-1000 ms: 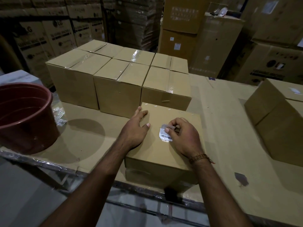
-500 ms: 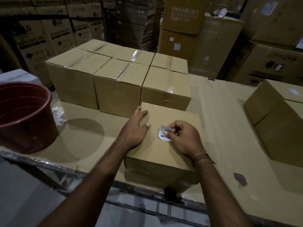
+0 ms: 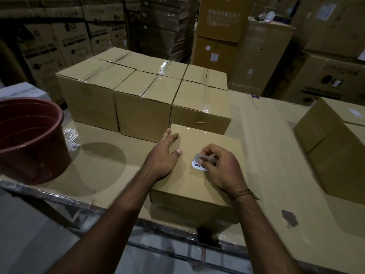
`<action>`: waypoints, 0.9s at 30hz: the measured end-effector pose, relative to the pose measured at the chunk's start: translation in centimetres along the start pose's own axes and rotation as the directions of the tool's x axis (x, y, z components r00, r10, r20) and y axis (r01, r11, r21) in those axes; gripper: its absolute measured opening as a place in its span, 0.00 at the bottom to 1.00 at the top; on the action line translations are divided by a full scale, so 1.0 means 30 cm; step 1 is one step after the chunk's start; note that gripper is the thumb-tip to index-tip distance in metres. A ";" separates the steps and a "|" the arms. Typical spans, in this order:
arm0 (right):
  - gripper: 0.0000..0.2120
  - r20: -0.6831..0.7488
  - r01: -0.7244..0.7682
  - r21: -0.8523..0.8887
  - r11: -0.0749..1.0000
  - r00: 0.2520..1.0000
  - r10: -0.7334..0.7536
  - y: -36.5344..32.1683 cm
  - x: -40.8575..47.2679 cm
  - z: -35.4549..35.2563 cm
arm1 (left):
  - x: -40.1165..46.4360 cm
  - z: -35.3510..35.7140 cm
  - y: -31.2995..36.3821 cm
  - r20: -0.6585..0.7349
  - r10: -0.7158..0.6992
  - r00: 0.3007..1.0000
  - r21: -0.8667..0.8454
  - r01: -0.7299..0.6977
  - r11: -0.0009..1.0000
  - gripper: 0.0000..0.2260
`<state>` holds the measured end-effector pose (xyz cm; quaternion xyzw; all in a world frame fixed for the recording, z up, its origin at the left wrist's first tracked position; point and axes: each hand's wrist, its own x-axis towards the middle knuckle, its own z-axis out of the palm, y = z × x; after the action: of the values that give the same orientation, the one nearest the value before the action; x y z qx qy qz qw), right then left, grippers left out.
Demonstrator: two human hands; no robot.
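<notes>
Labelling the box [image 3: 197, 186] looks about half done. The label [image 3: 198, 165] lies on the box's top with its barcode end down on the cardboard, while its far edge is lifted. The right hand [image 3: 219, 167] pinches that raised edge between thumb and forefinger, the other fingers curled under. The left hand [image 3: 164, 157] lies spread and flat on the top's left side, steadying the box. My guess is that what is left is to lay the lifted end down and rub the label flat. It might instead be coming off; the view alone does not settle that.

The box sits at the near edge of the worktop [image 3: 276, 155], touching the row behind it. It is closed, so its contents are hidden.

Six taped boxes [image 3: 144, 107] stand packed together behind it in two rows, all sealed, with none of their contents on show. Another box [image 3: 335, 155] sits well apart at the right with a small label on its top, also shut.

A red bucket [image 3: 29, 155] stands at the left. Only its ribbed inner wall shows, and its bottom is out of view.
</notes>
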<state>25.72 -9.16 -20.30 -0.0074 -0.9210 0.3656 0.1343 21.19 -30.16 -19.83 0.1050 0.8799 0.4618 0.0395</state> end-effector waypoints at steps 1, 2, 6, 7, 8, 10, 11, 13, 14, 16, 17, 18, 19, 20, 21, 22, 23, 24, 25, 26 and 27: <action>0.09 -0.004 0.006 -0.011 1.000 1.000 -0.006 0.000 -0.002 0.000 | 0.000 0.000 -0.001 -0.002 0.000 1.000 -0.004 0.000 1.000 0.27; 0.11 -0.009 0.011 -0.020 1.000 1.000 -0.011 -0.001 -0.004 0.000 | 0.000 0.001 -0.002 -0.003 0.002 1.000 -0.008 -0.002 1.000 0.27; 0.16 -0.019 -0.010 -0.043 0.999 1.000 0.009 -0.004 -0.001 0.000 | 0.002 0.000 -0.003 -0.004 0.004 1.000 -0.001 -0.004 1.000 0.26; 0.15 -0.024 -0.002 -0.080 0.997 1.000 0.000 0.000 0.002 0.001 | 0.002 0.000 -0.002 -0.003 0.005 1.000 0.001 -0.005 1.000 0.26; 0.14 -0.026 0.007 -0.123 0.992 1.000 -0.010 0.001 0.005 0.003 | 0.002 0.000 -0.001 -0.003 0.006 1.000 0.001 -0.006 1.000 0.26; 0.14 -0.028 0.008 -0.178 0.984 1.000 -0.013 0.001 0.007 0.006 | 0.002 0.000 0.000 -0.004 0.005 1.000 0.000 -0.005 1.000 0.26; 0.13 -0.028 0.004 -0.190 0.982 1.000 -0.009 -0.001 0.006 0.007 | 0.002 0.000 0.000 -0.005 0.005 1.000 -0.001 -0.005 1.000 0.26; 0.13 -0.026 -0.006 -0.194 0.981 1.000 0.001 -0.007 0.004 0.010 | 0.003 0.000 -0.001 -0.003 0.005 1.000 0.000 -0.005 1.000 0.26; 0.13 -0.027 -0.009 -0.188 0.982 1.000 0.004 -0.007 0.004 0.011 | 0.003 0.000 -0.002 -0.003 0.005 1.000 0.001 -0.005 1.000 0.26; 0.12 -0.031 -0.011 -0.180 0.984 1.000 0.006 -0.007 0.004 0.010 | 0.003 0.001 -0.005 -0.004 0.003 1.000 -0.005 -0.003 1.000 0.26; 0.11 -0.030 -0.011 -0.176 0.984 1.000 0.005 -0.005 0.003 0.010 | 0.003 0.001 -0.007 -0.005 0.002 1.000 -0.012 -0.002 1.000 0.26; 0.11 -0.026 -0.009 -0.165 0.986 1.000 0.005 -0.003 0.003 0.010 | 0.004 0.000 -0.006 -0.006 0.001 1.000 -0.016 -0.001 1.000 0.26; 0.11 -0.018 -0.008 -0.151 0.988 1.000 0.005 -0.003 0.001 0.009 | 0.003 0.000 -0.005 -0.006 0.001 1.000 -0.017 -0.001 1.000 0.26; 0.10 -0.004 -0.007 -0.134 0.991 1.000 0.006 -0.003 0.000 0.007 | 0.003 0.000 -0.005 -0.006 0.001 1.000 -0.016 -0.001 1.000 0.26; 0.10 0.015 -0.009 -0.113 0.994 1.000 0.011 -0.002 -0.001 0.002 | 0.003 0.000 -0.004 -0.005 0.000 1.000 -0.013 -0.001 1.000 0.26; 0.10 0.041 -0.015 -0.088 0.996 0.999 0.018 0.000 -0.002 -0.004 | 0.003 -0.001 -0.003 -0.005 0.000 1.000 -0.011 0.000 1.000 0.26; 0.11 0.067 -0.018 -0.066 0.998 0.997 0.023 0.002 -0.004 -0.013 | 0.003 -0.001 -0.003 -0.005 0.000 1.000 -0.009 0.000 1.000 0.26; 0.11 0.090 -0.017 -0.053 0.998 0.996 0.022 0.003 -0.007 -0.021 | 0.002 -0.001 -0.004 -0.004 0.001 1.000 -0.008 -0.001 1.000 0.26; 0.11 0.107 -0.017 -0.039 0.999 0.994 0.021 0.004 -0.010 -0.027 | 0.003 -0.001 -0.005 -0.004 0.003 1.000 -0.008 -0.003 1.000 0.26; 0.11 0.115 -0.028 -0.014 1.000 0.993 0.030 0.004 -0.013 -0.032 | 0.003 0.000 -0.006 -0.004 0.004 1.000 -0.008 -0.004 1.000 0.26; 0.11 0.117 -0.047 0.024 0.999 0.992 0.044 0.003 -0.016 -0.034 | 0.004 0.000 -0.007 -0.003 0.004 1.000 -0.009 -0.004 1.000 0.26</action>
<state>26.44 -8.47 -19.77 -0.0053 -0.9219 0.3806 0.0721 21.05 -30.25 -19.99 0.1059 0.8776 0.4660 0.0375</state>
